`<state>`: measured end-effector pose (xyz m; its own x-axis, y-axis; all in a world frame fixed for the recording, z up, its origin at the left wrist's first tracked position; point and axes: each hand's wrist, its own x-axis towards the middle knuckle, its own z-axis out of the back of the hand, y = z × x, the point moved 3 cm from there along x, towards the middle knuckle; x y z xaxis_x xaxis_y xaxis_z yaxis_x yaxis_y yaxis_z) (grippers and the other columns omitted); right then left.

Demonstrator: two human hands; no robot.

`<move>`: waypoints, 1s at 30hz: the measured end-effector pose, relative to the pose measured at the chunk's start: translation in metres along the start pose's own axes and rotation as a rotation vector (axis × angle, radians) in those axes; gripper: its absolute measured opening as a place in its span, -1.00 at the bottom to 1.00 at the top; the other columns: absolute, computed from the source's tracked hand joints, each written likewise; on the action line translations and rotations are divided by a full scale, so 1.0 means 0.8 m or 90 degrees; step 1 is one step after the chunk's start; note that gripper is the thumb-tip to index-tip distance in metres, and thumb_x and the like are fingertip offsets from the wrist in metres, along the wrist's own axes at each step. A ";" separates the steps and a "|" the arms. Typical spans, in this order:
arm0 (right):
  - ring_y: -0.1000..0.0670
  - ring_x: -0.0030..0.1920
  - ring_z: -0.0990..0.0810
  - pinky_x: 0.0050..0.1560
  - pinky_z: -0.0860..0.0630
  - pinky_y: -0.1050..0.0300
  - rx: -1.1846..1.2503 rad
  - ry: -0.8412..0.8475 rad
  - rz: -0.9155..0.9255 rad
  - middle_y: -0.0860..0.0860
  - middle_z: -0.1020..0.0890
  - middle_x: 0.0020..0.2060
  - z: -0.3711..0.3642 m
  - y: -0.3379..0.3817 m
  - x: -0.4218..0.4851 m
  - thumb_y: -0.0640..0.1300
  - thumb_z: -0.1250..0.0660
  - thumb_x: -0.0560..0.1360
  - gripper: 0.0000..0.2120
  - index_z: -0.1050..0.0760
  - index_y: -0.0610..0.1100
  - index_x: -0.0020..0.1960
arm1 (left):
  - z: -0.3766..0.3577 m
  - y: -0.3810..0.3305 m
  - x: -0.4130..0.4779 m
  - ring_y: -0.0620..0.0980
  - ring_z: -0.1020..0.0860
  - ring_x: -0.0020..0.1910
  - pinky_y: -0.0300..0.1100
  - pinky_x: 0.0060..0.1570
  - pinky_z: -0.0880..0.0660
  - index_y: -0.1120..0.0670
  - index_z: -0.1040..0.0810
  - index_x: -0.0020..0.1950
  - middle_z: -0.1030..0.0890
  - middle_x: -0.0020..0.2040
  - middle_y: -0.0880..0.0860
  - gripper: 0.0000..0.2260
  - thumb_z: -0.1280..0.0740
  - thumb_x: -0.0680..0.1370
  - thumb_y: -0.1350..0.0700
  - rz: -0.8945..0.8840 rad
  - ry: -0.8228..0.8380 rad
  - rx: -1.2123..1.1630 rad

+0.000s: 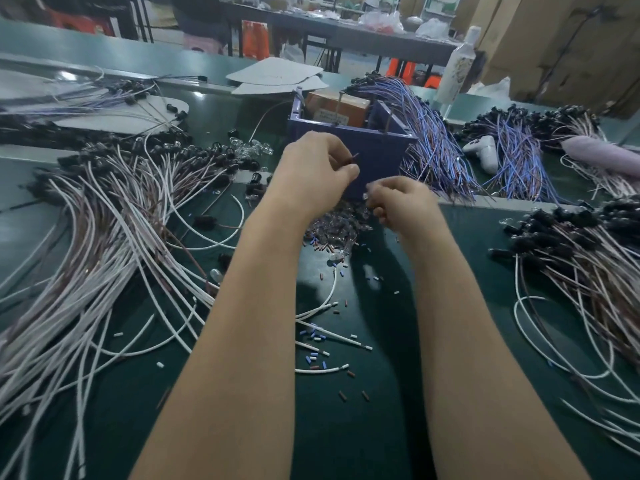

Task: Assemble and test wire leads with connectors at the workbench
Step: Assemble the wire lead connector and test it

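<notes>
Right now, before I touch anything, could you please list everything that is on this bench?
table: one, dark green, under everything
blue box: one, centre, behind the hands
cardboard box: one, orange-brown, inside the blue box
white and brown wires: large pile, left
blue wires: bundle, right of the blue box
black-tipped wires: pile, brownish, right edge
clear parts: small heap, below the hands
sleeve bits: many, blue, red, white, scattered centre
bottle: one, white, far right
left hand: grip pinches a dark red wire end
right hand: grip seems to pinch one clear part
</notes>
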<state>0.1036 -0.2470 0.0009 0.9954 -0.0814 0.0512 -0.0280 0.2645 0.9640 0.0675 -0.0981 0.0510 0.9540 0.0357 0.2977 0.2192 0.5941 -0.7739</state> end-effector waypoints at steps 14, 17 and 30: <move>-0.16 0.10 -0.55 0.09 -0.48 0.10 -0.511 -0.029 -0.157 -0.19 -0.58 0.13 0.024 -0.023 0.009 -0.29 -0.23 0.51 -0.75 -0.56 -0.20 0.15 | -0.006 0.014 0.001 0.00 -0.62 0.03 -0.01 0.16 -0.51 -0.06 -0.39 -0.19 -0.67 -0.02 0.07 -0.76 -0.38 0.49 0.24 0.014 0.026 -0.099; -0.09 -0.07 -0.61 0.02 -0.56 0.10 -0.365 -0.038 -0.073 -0.15 -0.64 -0.10 0.023 -0.006 0.004 -0.32 -0.28 0.50 -0.84 -0.60 -0.25 0.03 | -0.005 0.017 0.002 0.02 -0.62 0.05 0.01 0.17 -0.51 -0.06 -0.40 -0.19 -0.67 0.00 0.09 -0.76 -0.38 0.49 0.24 0.016 0.027 -0.121; -0.01 -0.16 -0.66 0.02 -0.61 0.10 -0.135 0.061 0.234 -0.07 -0.67 -0.21 0.008 0.092 -0.036 -0.29 -0.42 0.44 -0.91 -0.59 -0.14 -0.12 | -0.005 0.018 0.003 0.05 -0.61 0.02 0.00 0.14 -0.51 0.05 -0.43 -0.09 -0.67 -0.03 0.11 -0.85 -0.36 0.49 0.25 0.008 0.026 -0.106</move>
<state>0.0720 -0.2314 0.0723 0.9269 0.1426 0.3471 -0.3730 0.4516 0.8106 0.0738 -0.0926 0.0388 0.9637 0.0079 0.2670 0.2347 0.4521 -0.8605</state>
